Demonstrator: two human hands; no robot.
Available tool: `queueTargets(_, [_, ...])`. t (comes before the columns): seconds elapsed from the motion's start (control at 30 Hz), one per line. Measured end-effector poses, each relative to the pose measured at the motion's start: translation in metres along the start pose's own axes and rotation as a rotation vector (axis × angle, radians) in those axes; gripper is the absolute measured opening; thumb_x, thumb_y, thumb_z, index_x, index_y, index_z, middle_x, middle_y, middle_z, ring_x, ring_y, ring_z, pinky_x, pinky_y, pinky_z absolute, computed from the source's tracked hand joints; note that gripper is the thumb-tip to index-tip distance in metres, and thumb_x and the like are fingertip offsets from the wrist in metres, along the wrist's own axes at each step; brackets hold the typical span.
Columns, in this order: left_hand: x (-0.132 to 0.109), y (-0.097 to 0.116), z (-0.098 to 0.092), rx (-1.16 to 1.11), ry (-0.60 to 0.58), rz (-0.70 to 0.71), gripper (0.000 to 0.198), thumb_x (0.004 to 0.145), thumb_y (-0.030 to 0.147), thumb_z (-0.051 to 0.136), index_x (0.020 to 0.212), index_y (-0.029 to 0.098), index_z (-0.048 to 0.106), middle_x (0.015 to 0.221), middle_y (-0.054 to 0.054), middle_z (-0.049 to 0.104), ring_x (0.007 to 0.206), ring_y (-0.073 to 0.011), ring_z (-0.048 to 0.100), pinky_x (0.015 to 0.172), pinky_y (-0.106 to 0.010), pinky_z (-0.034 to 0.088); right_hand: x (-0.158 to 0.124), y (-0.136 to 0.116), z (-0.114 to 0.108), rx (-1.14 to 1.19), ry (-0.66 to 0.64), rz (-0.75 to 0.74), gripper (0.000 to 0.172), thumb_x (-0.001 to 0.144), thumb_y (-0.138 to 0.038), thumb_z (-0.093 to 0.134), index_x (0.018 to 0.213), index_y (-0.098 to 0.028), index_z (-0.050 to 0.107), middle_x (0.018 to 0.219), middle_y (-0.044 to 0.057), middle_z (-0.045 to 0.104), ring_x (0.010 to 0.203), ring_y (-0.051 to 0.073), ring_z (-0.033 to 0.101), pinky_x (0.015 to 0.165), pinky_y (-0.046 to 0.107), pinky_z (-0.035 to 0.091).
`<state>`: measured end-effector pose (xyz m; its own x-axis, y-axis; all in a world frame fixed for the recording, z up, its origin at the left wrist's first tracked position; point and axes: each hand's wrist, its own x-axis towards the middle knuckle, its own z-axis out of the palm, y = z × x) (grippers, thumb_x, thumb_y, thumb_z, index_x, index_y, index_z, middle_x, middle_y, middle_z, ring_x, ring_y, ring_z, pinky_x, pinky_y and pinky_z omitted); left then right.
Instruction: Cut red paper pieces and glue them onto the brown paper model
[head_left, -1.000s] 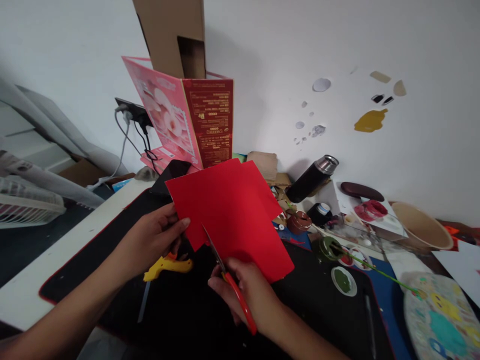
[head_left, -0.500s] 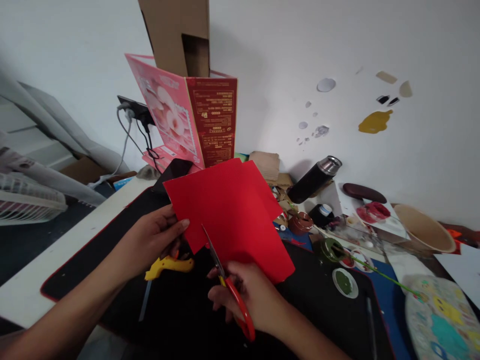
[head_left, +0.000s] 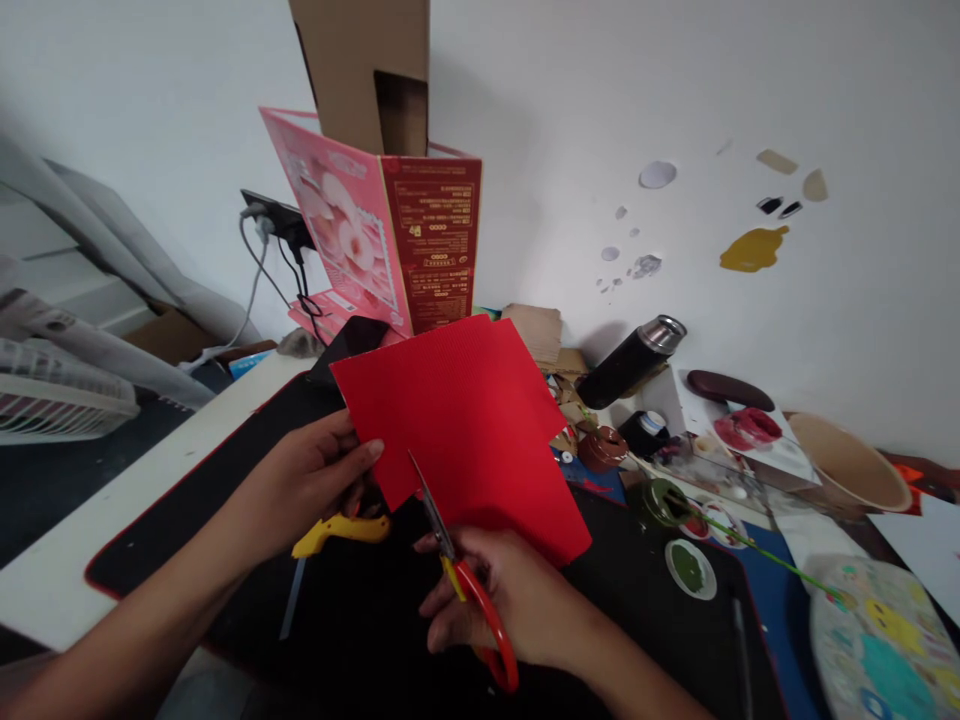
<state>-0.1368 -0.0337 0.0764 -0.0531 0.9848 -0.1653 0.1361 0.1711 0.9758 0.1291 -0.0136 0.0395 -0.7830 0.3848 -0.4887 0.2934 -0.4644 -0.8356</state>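
My left hand pinches the left edge of a red sheet of card, thumb on top and the other fingers partly hidden beneath. The card is held up over the black mat, with a notch at its right side. My right hand is closed round red-handled scissors, whose blades lie at the card's lower left edge, pointing up and away. Below my left hand a yellow glue gun or similar yellow-handled tool lies on the mat, with a thin pale strip beside it.
Behind the card stand a pink and red box and a brown carton. To the right are a tilted black flask, a green paint jar, a lid of green paint, a pen and a paint-smeared palette.
The scissors' handles and my right hand have shifted slightly down and right. The card and my left hand keep nearly the same place, while the whole view has moved a little.
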Motion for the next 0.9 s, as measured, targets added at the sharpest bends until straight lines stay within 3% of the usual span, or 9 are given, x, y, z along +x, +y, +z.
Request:
queueTargets(0.3, [0.002,0.002,0.0,0.011,-0.017,0.013,0.033,0.094,0.051,0.067,0.105,0.02,0.065,0.063,0.002,0.068,0.043,-0.0098,0.053,0.036,-0.018,0.031,-0.004,-0.009,-0.001,-0.01,-0.018,0.035,0.086,0.069,-0.04,0.1,0.144,-0.022,0.061,0.096,0.004,0.078,0.082,0.019,0.077,0.074,0.03,0.056])
queueTargets(0.7, [0.002,0.001,-0.001,-0.019,-0.023,0.002,0.039,0.093,0.05,0.068,0.114,0.018,0.067,0.061,0.003,0.066,0.042,-0.0099,0.052,0.036,-0.018,0.03,-0.001,-0.005,-0.004,0.037,-0.054,0.079,0.102,0.061,-0.04,0.103,0.151,-0.023,0.057,0.097,0.005,0.076,0.082,0.019,0.075,0.076,0.033,0.059])
queueTargets(0.9, [0.001,0.004,-0.001,0.002,-0.034,-0.001,0.038,0.094,0.05,0.066,0.113,0.017,0.067,0.062,0.003,0.065,0.042,-0.0093,0.051,0.036,-0.018,0.031,-0.003,-0.011,-0.004,-0.083,-0.071,0.052,0.105,0.056,-0.035,0.106,0.151,-0.025,0.059,0.118,0.011,0.077,0.109,0.027,0.075,0.094,0.038,0.057])
